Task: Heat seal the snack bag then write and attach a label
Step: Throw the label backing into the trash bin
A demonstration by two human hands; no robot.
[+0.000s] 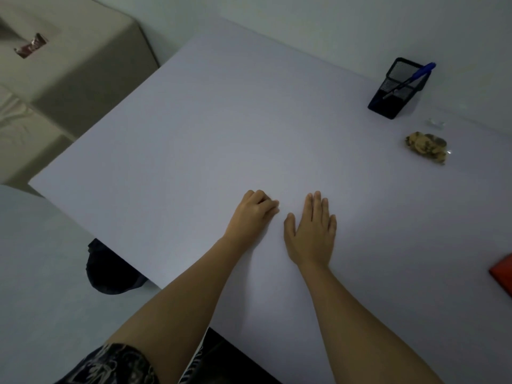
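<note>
A clear snack bag [426,147] of brownish snacks lies at the right of the white table [221,120], far from both hands. Behind it a black mesh pen holder [396,88] holds a blue pen [415,76]. My left hand [253,213] rests on the table near its front, fingers curled under, holding nothing that I can see. My right hand [311,230] lies flat beside it, palm down, fingers straight. A gap of bare table separates the two hands.
A red object [502,273] pokes in at the right edge of the table. A small clear item [435,123] lies between the pen holder and the snack bag. A beige sofa [69,65] stands at the left, a dark object [110,270] under the table's left edge.
</note>
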